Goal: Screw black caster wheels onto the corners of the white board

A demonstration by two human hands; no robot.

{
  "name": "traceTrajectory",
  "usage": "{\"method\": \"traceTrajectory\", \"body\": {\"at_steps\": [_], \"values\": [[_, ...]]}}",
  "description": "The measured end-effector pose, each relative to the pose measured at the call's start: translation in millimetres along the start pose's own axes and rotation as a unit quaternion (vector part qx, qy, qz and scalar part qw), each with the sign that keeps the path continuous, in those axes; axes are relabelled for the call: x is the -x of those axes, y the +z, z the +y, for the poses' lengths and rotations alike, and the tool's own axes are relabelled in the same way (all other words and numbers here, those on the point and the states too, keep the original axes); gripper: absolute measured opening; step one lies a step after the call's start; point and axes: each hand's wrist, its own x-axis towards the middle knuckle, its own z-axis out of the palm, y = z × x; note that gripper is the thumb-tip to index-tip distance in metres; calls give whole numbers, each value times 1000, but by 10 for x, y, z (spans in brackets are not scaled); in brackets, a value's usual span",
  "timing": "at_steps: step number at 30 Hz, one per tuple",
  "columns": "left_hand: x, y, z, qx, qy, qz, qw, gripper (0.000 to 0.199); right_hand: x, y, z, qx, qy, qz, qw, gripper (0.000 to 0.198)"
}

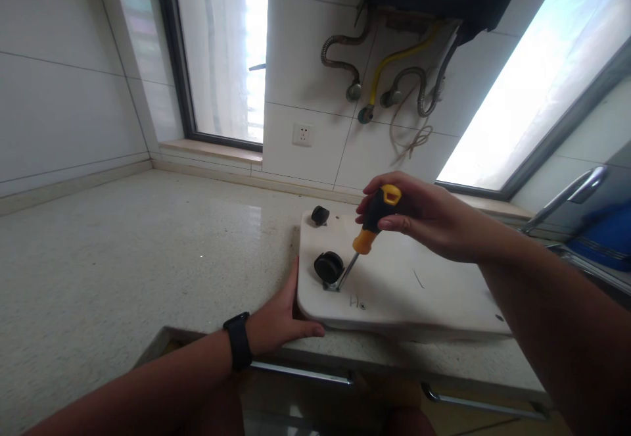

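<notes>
A white board [394, 278] with rounded corners lies on the countertop, and two black caster wheels stand up from its left end. In my right hand [419, 216] is a screwdriver [377, 219] with a yellow and black handle, held tilted. Its shaft reaches down to the metal plate [331, 286] under the nearer caster [328, 267]; whether the tip sits in a screw is too small to tell. The farther caster [320, 215] is near the board's back edge. My left hand [279, 321] grips the board's front left corner, thumb along the front edge, fingers partly hidden at the side.
The speckled countertop [148, 252] stretches to the left. Below its front edge are drawer handles [305, 373]. A faucet [566, 196] and a blue object [604, 235] are at the right. Hoses [340, 61] hang on the back wall above a socket [302, 135].
</notes>
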Motion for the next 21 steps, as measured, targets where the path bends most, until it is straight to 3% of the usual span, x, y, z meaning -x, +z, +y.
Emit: {"method": "traceTrajectory", "body": {"at_steps": [2, 5, 7, 9, 11, 14, 16, 18, 21], "values": [[-7, 5, 1, -9, -2, 6, 1000, 145, -31, 87, -35, 89, 47, 71, 992, 41], [-14, 13, -6, -9, 12, 10, 1000, 141, -91, 247, -112, 212, 134, 201, 947, 48], [-17, 16, -22, -3, 19, 7, 1000, 140, -128, 322, -153, 245, 164, 238, 926, 51], [-18, 17, -36, 8, 21, 4, 1000, 141, -153, 340, -169, 256, 175, 224, 924, 51], [-20, 18, -38, 14, 24, 1, 1000, 141, -156, 298, -154, 227, 155, 173, 946, 47], [-25, 23, -12, 9, 29, 1, 1000, 139, -132, 172, -91, 68, 66, 32, 995, 49], [-31, 30, 16, 3, 25, 3, 1000, 140, -125, 109, -65, -20, 12, -47, 999, 49], [-37, 39, 38, 7, 24, 6, 1000, 139, -145, 109, -82, -24, -10, -61, 998, 41], [-42, 47, 36, 18, 36, 7, 999, 136, -230, 236, -175, 78, 23, 18, 997, 41]]}}
